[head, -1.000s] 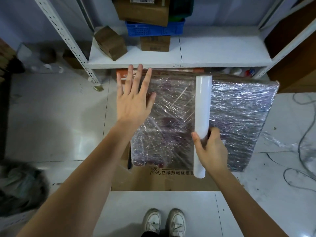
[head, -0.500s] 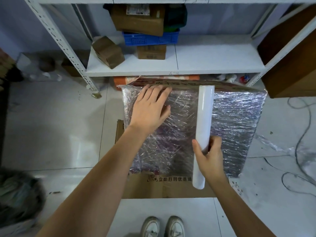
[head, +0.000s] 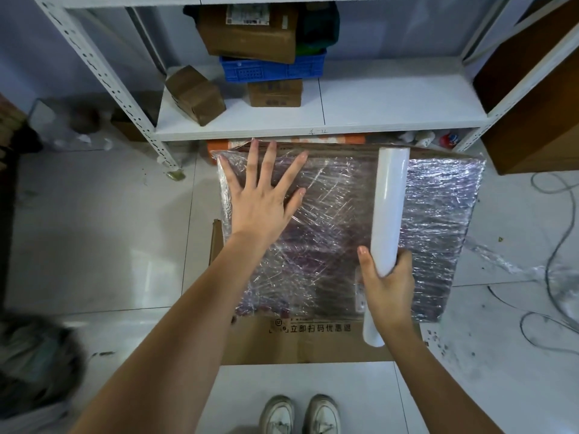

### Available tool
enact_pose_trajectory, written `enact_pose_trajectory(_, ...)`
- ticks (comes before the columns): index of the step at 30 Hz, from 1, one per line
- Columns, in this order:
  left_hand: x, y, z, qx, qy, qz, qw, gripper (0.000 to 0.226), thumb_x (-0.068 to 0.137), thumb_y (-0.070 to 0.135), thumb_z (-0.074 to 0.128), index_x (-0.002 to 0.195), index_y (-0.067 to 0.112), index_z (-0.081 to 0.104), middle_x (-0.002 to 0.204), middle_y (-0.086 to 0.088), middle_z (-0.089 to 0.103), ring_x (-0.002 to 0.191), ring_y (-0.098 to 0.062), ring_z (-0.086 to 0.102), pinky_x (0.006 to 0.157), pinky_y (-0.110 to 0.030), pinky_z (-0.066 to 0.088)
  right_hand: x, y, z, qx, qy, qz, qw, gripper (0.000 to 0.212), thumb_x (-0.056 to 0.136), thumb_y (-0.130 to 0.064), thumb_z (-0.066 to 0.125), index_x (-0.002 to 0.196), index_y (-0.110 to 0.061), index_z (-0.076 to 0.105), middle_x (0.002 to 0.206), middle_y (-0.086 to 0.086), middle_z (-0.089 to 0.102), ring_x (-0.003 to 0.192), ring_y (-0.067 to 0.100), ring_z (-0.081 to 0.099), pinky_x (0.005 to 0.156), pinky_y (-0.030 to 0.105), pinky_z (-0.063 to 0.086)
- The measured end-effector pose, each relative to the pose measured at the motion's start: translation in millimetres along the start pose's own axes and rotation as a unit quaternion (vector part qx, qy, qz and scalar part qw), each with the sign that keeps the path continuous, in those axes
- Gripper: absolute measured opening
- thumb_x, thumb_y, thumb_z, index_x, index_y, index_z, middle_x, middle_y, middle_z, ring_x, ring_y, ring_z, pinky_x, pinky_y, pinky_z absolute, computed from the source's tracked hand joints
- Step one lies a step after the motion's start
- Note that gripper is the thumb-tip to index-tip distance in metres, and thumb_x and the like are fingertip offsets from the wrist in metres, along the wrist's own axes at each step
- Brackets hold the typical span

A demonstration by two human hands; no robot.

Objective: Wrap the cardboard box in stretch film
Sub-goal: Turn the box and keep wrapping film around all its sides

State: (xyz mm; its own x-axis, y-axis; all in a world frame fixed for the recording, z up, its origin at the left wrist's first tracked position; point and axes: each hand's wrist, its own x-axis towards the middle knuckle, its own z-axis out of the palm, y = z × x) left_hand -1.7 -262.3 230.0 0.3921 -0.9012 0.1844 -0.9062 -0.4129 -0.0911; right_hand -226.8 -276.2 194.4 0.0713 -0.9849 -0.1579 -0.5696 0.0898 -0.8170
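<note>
A large flat cardboard box (head: 438,214) stands on the floor in front of a shelf, its top covered in shiny crinkled stretch film. My left hand (head: 263,198) lies flat with spread fingers on the film near the box's far left corner. My right hand (head: 387,283) grips a white stretch film roll (head: 390,202) near its lower end. The roll lies lengthwise over the box's middle, pointing away from me. The near strip of the box (head: 313,343) is bare cardboard with printed characters.
A white metal shelf (head: 391,117) stands just behind the box, holding small cardboard boxes (head: 194,95) and a blue crate (head: 269,68). Loose film (head: 507,264) and cables (head: 557,245) lie on the tiled floor at right. My shoes (head: 300,415) are at the bottom edge.
My left hand came down from above the box's far left edge onto the film, then spread its fingers. The right hand kept its grip on the roll.
</note>
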Motion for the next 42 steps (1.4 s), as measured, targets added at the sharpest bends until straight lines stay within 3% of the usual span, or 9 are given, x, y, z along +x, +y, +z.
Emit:
enact_pose_trajectory(5, 4, -1, 7, -0.005, 0.018, 0.005, 1.000, 0.057, 0.089, 0.061, -0.016, 0.142, 0.042, -0.022, 0.159, -0.005, -0.002, 0.145, -0.031, -0.011, 0.110, -0.064, -0.008, -1, 7, -7, -0.037, -0.037, -0.039, 0.998, 0.036, 0.091, -0.050, 0.037, 0.108, -0.018, 0.039, 0.095, 0.001, 0.057, 0.082, 0.021, 0.062, 0.070, 0.043, 0.054)
enact_pose_trajectory(9, 4, -1, 9, -0.018, 0.044, 0.013, 0.999, 0.056, 0.092, 0.061, -0.006, 0.145, 0.042, -0.014, 0.160, -0.006, -0.002, 0.145, -0.031, -0.008, 0.110, -0.065, -0.004, 2, 7, -9, -0.150, 0.015, -0.106, 0.983, 0.056, 0.085, -0.059, 0.036, 0.110, -0.011, 0.048, 0.088, 0.001, 0.059, 0.072, 0.017, 0.058, 0.058, 0.028, 0.041)
enact_pose_trajectory(12, 2, -1, 10, -0.027, 0.074, 0.022, 0.997, 0.056, 0.096, 0.059, 0.005, 0.147, 0.041, -0.009, 0.160, -0.007, 0.000, 0.146, -0.031, -0.003, 0.110, -0.065, -0.002, 6, 8, -10, -0.185, 0.034, -0.119, 0.975, 0.060, 0.080, -0.065, 0.037, 0.105, -0.011, 0.050, 0.087, 0.000, 0.055, 0.075, 0.015, 0.052, 0.058, 0.026, 0.034)
enact_pose_trajectory(18, -48, 12, 30, -0.058, 0.203, 0.158, 0.965, 0.068, 0.099, 0.045, 0.022, 0.150, 0.015, -0.011, 0.156, -0.003, -0.020, 0.145, -0.017, -0.011, 0.116, -0.042, -0.011, 4, 21, -11, -0.165, 0.018, -0.133, 0.977, 0.064, 0.080, -0.064, 0.036, 0.106, -0.006, 0.047, 0.083, 0.001, 0.053, 0.065, 0.017, 0.054, 0.056, 0.024, 0.038)
enact_pose_trajectory(23, -105, 18, 76, -0.052, 0.145, 0.181, 0.971, 0.068, 0.097, 0.036, 0.032, 0.152, 0.007, 0.003, 0.160, -0.007, -0.005, 0.147, -0.021, 0.006, 0.119, -0.042, 0.002, 4, 31, -12, -0.136, 0.024, -0.130, 0.982, 0.054, 0.080, -0.062, 0.035, 0.100, -0.012, 0.041, 0.082, -0.001, 0.051, 0.061, 0.015, 0.051, 0.052, 0.021, 0.038)
enact_pose_trajectory(28, -102, 18, 88, -0.043, 0.192, 0.178, 0.964, 0.063, 0.096, 0.033, 0.035, 0.150, 0.006, 0.017, 0.160, -0.008, 0.002, 0.146, -0.022, 0.009, 0.119, -0.044, 0.008, 1, 39, -12, -0.116, 0.029, -0.136, 0.983, 0.041, 0.085, -0.057, 0.037, 0.096, -0.017, 0.033, 0.072, -0.011, 0.045, 0.055, 0.005, 0.046, 0.049, 0.020, 0.033)
enact_pose_trajectory(31, -109, 26, 87, -0.057, 0.227, 0.205, 0.950, 0.063, 0.096, 0.028, 0.041, 0.150, 0.005, 0.017, 0.159, -0.010, 0.007, 0.146, -0.024, 0.013, 0.119, -0.044, 0.008, 5, 38, -11, -0.106, 0.029, -0.135, 0.985, 0.037, 0.092, -0.052, 0.040, 0.095, -0.016, 0.034, 0.073, -0.006, 0.047, 0.057, -0.001, 0.046, 0.047, 0.017, 0.030)
enact_pose_trajectory(35, -119, 46, 97, -0.040, 0.166, 0.319, 0.932, 0.066, 0.095, 0.038, 0.039, 0.149, 0.007, 0.017, 0.157, -0.008, 0.014, 0.147, -0.023, 0.003, 0.120, -0.040, 0.004, 10, 34, -11, -0.102, 0.021, -0.140, 0.985, 0.038, 0.090, -0.053, 0.042, 0.095, -0.016, 0.034, 0.069, -0.013, 0.045, 0.058, -0.003, 0.047, 0.046, 0.017, 0.028)
enact_pose_trajectory(42, -111, 49, 100, -0.029, 0.176, 0.299, 0.937, 0.058, 0.097, 0.035, 0.032, 0.147, 0.007, 0.023, 0.153, -0.007, 0.022, 0.146, -0.023, 0.004, 0.119, -0.041, 0.008, 17, 27, -13, -0.103, 0.008, -0.144, 0.984, 0.042, 0.082, -0.056, 0.039, 0.094, -0.016, 0.035, 0.069, -0.011, 0.047, 0.058, -0.001, 0.048, 0.047, 0.017, 0.029)
